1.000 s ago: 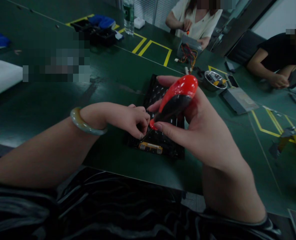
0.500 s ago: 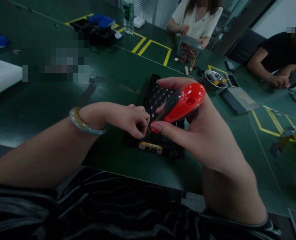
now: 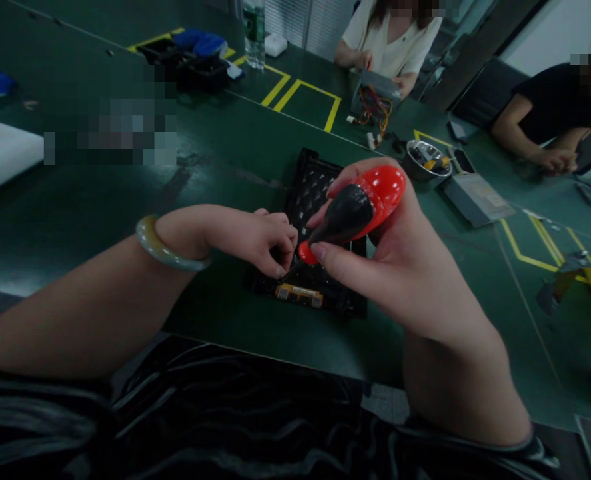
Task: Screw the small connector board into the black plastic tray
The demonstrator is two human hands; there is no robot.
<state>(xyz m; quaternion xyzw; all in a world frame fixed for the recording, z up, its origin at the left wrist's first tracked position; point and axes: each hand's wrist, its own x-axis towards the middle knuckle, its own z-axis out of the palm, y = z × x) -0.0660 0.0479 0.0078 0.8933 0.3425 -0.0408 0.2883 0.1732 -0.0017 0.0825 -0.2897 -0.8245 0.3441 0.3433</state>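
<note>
A flat black device with a perforated top and a small yellow connector at its near edge lies on the green table. My right hand is wrapped round the red and black handle of a screwdriver, whose thin shaft slants down to the device's near left part. My left hand, with a pale bangle on the wrist, has its fingers pinched together at the screwdriver's tip; what they pinch is hidden.
Across the table a person in white works on a grey box with coloured wires. A metal bowl, a flat grey drive, a water bottle and a black tray stand further back. Another person's arm rests at the right.
The screwdriver handle has turned in my right hand, its black side now facing up. My left hand has stayed pinched at the tip.
</note>
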